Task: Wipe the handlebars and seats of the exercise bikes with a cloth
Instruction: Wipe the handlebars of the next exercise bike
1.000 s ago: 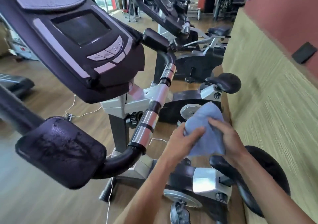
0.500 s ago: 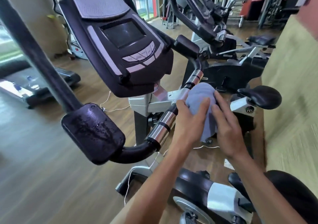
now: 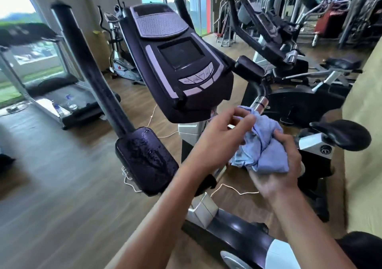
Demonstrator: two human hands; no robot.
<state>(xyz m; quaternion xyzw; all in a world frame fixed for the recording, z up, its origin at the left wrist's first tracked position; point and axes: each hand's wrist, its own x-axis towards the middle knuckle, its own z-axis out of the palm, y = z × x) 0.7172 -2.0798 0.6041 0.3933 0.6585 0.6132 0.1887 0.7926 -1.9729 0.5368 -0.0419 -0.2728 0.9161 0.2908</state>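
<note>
Cloth readied, wiping barely under way

The right hand (image 3: 277, 165) grips the bunched cloth (image 3: 262, 146) just beside the handlebar (image 3: 260, 103); the left hand (image 3: 219, 142) pinches its edge (seemingly refolding). The wet pad (image 3: 144, 157) and the seat (image 3: 343, 134) look still to be wiped.

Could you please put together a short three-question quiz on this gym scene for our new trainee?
1. True or false: the right hand grips the bunched blue cloth.
2. Multiple choice: the left hand is (A) gripping the console, (B) fingering the cloth's upper edge, (C) resting on the black seat.
3. Fill in: the near arm pad of the handlebar looks ____ with droplets.

Key
1. True: its fingers curl round the cloth from below.
2. B: its fingertips meet the cloth just below the console.
3. Wet: its dark surface glistens.
</note>
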